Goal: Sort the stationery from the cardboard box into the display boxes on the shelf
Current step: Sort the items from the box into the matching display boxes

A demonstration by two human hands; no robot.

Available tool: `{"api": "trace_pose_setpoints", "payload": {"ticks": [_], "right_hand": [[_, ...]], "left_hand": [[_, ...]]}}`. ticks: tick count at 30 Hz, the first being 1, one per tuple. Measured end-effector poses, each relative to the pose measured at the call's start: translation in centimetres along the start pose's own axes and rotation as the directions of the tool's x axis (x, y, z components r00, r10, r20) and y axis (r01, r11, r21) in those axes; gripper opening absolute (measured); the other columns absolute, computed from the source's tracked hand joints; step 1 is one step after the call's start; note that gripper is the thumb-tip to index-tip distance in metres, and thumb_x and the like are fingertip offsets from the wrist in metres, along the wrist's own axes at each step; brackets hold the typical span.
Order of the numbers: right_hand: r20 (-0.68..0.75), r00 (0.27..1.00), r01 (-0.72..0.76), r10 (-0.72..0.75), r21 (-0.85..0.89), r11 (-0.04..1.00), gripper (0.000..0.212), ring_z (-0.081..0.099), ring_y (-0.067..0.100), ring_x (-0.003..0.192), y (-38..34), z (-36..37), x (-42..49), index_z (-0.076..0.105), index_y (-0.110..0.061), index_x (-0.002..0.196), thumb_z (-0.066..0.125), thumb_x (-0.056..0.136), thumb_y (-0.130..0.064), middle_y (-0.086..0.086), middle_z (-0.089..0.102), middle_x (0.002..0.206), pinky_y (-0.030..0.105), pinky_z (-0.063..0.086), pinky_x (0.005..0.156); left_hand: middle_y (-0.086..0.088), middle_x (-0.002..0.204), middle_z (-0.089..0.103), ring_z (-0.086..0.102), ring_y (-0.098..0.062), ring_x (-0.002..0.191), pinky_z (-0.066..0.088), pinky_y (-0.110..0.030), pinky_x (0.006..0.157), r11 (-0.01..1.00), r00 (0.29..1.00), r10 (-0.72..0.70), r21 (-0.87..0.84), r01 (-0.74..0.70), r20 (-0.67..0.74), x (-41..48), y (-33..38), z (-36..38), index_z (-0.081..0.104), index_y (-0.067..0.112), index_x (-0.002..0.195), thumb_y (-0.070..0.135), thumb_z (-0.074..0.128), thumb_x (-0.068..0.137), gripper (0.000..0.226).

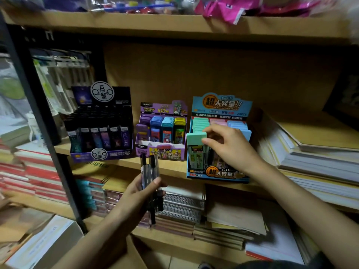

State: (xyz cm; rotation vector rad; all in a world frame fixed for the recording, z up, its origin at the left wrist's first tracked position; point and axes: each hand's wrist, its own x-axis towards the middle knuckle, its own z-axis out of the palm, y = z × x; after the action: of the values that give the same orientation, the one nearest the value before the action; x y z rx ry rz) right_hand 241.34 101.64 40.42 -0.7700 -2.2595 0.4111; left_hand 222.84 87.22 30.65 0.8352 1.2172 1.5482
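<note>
Three display boxes stand on the middle shelf (124, 163): a black-and-purple one (101, 133) at left, a small purple one (162, 136) in the middle, a blue one (219, 140) at right. My right hand (227, 148) pinches a mint-green lead case (196, 139) at the front left row of the blue box. My left hand (139, 195) is below the shelf edge and grips a bundle of several black-capped pens (151, 179), held upright. The cardboard box (128, 257) shows only as a flap at the bottom.
Stacks of paper and notebooks (314, 152) lie right of the blue box. Spiral notebooks (182, 206) fill the lower shelf. A black metal upright (38, 117) separates a left rack of books. Packaged goods crowd the top shelf (174, 24).
</note>
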Motion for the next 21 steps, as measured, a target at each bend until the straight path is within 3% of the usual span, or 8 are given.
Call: {"api": "trace_pose_setpoints", "payload": {"ticks": [2, 6, 10, 15, 17, 19, 21], "right_hand": [[-0.03, 0.999, 0.039, -0.04, -0.034, 0.999, 0.021, 0.059, 0.015, 0.087, 0.0, 0.4, -0.4, 0.061, -0.019, 0.11, 0.063, 0.089, -0.019, -0.002, 0.062, 0.09, 0.029, 0.045, 0.077], [-0.124, 0.973, 0.158, -0.195, -0.262, 0.952, 0.017, 0.042, 0.011, 0.09, 0.4, 0.7, -0.4, 0.063, -0.009, 0.1, 0.067, 0.085, -0.014, 0.002, 0.058, 0.094, 0.023, 0.028, 0.079], [-0.102, 0.985, 0.09, -0.139, -0.381, 0.92, 0.019, 0.045, 0.022, 0.103, 1.2, 0.6, -0.4, 0.063, -0.007, 0.099, 0.068, 0.083, -0.017, 0.005, 0.056, 0.101, 0.028, 0.029, 0.085], [-0.093, 0.986, 0.075, -0.135, -0.472, 0.879, 0.027, 0.043, 0.024, 0.111, 0.4, 0.3, -0.7, 0.064, -0.011, 0.109, 0.066, 0.085, -0.021, 0.005, 0.054, 0.113, 0.035, 0.032, 0.093], [-0.111, 0.98, 0.106, -0.162, -0.396, 0.912, 0.026, 0.044, 0.02, 0.108, -1.0, 0.6, -1.1, 0.064, -0.011, 0.11, 0.064, 0.087, -0.021, 0.003, 0.054, 0.109, 0.033, 0.033, 0.092], [-0.05, 0.994, 0.096, -0.101, -0.099, 0.99, 0.018, 0.049, 0.009, 0.097, -3.2, 1.7, -1.4, 0.066, -0.015, 0.103, 0.06, 0.09, -0.025, -0.005, 0.056, 0.099, 0.021, 0.036, 0.083], [0.124, 0.992, -0.018, -0.01, 0.225, 0.974, 0.015, 0.054, 0.001, 0.081, -5.6, 3.7, -1.4, 0.067, -0.019, 0.096, 0.059, 0.09, -0.03, -0.01, 0.06, 0.086, 0.014, 0.039, 0.071]], "left_hand": [[0.001, 0.082, 0.072, 0.066, -0.014, 0.074, 0.048, -0.034, 0.074, 1.0, 1.0, 0.01, 0.023, -0.01, 0.007, 0.0, 0.0, 0.0, 0.058, 0.014, 0.11, 0.025, 0.061, 0.076, 0.035], [0.0, 0.083, 0.071, 0.067, -0.013, 0.074, 0.048, -0.036, 0.075, 1.0, 1.0, 0.026, 0.013, -0.026, -0.008, 0.1, 0.2, -0.3, 0.059, 0.015, 0.106, 0.025, 0.061, 0.077, 0.031], [-0.003, 0.084, 0.069, 0.066, -0.014, 0.073, 0.046, -0.035, 0.073, 0.999, 0.999, 0.041, -0.029, -0.042, -0.025, 0.2, 0.7, -0.3, 0.061, 0.013, 0.1, 0.023, 0.06, 0.078, 0.024], [-0.001, 0.085, 0.07, 0.066, -0.013, 0.072, 0.048, -0.033, 0.069, 0.997, 0.997, 0.075, -0.009, -0.075, 0.004, -0.1, 1.4, 0.2, 0.06, 0.012, 0.103, 0.022, 0.059, 0.079, 0.026], [-0.001, 0.087, 0.071, 0.066, -0.013, 0.074, 0.048, -0.032, 0.07, 0.996, 0.996, 0.092, 0.012, -0.092, 0.012, -0.5, 1.9, 0.3, 0.059, 0.013, 0.106, 0.022, 0.059, 0.08, 0.028], [-0.002, 0.092, 0.072, 0.065, -0.016, 0.079, 0.049, -0.032, 0.072, 0.991, 0.993, 0.119, 0.054, -0.12, 0.025, -1.1, 2.6, 0.2, 0.058, 0.014, 0.11, 0.023, 0.06, 0.078, 0.033], [-0.003, 0.099, 0.072, 0.065, -0.019, 0.087, 0.051, -0.035, 0.077, 0.983, 0.989, 0.145, 0.111, -0.148, 0.039, -1.8, 3.3, -0.1, 0.057, 0.015, 0.114, 0.024, 0.061, 0.076, 0.039]]}}
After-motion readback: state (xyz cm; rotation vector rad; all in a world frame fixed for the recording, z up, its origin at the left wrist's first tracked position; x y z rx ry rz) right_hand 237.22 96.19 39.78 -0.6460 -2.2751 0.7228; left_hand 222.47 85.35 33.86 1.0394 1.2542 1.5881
